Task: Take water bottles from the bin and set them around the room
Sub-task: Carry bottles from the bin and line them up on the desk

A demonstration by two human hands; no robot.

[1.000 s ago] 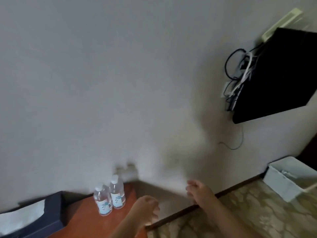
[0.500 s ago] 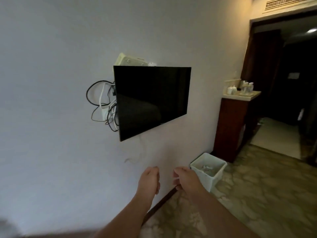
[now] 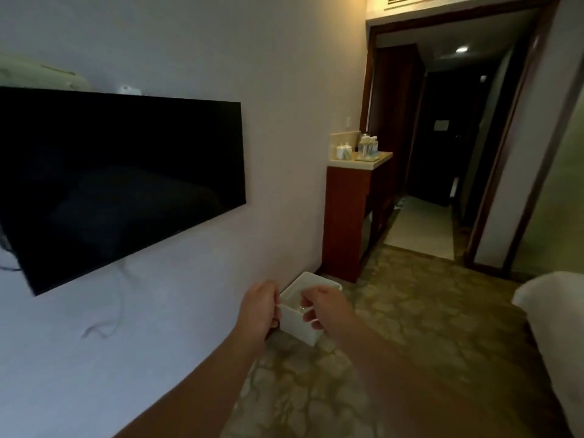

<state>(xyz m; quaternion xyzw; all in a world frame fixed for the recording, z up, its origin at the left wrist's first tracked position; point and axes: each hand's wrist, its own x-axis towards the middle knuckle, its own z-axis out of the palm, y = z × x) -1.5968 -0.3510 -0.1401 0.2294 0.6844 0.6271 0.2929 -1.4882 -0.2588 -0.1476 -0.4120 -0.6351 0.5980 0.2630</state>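
A white plastic bin point(image 3: 298, 327) stands on the carpet against the wall, below and to the right of the TV. Something clear glints inside it, too blurred to name. My left hand point(image 3: 257, 309) and right hand point(image 3: 325, 308) are held out in front of me, overlapping the bin's near rim in the picture but well above and short of it. Both hands have loosely curled fingers and hold nothing. Several small bottles point(image 3: 368, 147) stand on a tray on the far counter.
A black wall-mounted TV point(image 3: 120, 184) juts out on the left with a loose cable under it. A dark wood cabinet point(image 3: 344, 219) with a pale top stands past the bin. A doorway point(image 3: 442, 137) opens into a dim hallway. A white rounded object point(image 3: 550, 305) is at right.
My view has swung right and forward, from the bedside table with two bottles to the TV wall. The bin now sits closer, right behind my raised hands.
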